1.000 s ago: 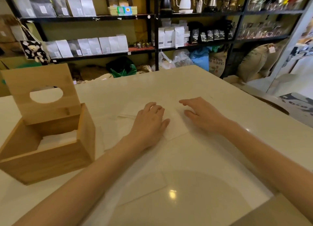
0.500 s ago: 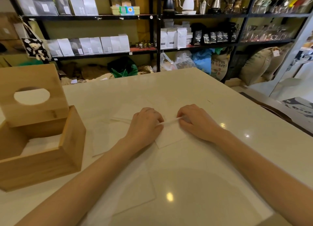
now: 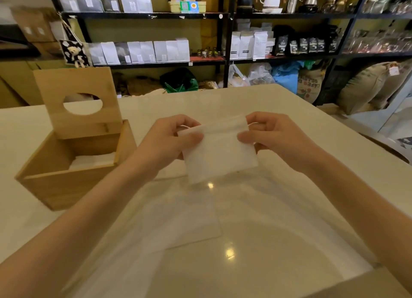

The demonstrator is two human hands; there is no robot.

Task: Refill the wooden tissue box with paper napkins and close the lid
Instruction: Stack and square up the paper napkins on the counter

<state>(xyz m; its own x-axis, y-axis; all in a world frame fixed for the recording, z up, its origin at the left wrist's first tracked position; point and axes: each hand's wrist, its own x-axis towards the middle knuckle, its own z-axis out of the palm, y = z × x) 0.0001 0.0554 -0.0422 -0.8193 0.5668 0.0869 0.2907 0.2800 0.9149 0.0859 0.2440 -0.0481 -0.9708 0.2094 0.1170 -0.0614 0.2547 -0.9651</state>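
Lifted off the counter (image 3: 289, 110) since a moment ago, the napkin (image 3: 219, 150) is pinched between left hand (image 3: 171, 139) and right hand (image 3: 274, 137), right of the wooden tissue box (image 3: 66, 181), partly filled, lid (image 3: 78, 101) still up.

Burlap sack (image 3: 308, 85) — reads "CAFES".

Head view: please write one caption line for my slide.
Both hands, left hand and right hand, hold a napkin beside the open wooden tissue box.

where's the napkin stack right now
In the head view the napkin stack is at centre, lifted off the table, pinched between the left hand and right hand, right of the open wooden box.
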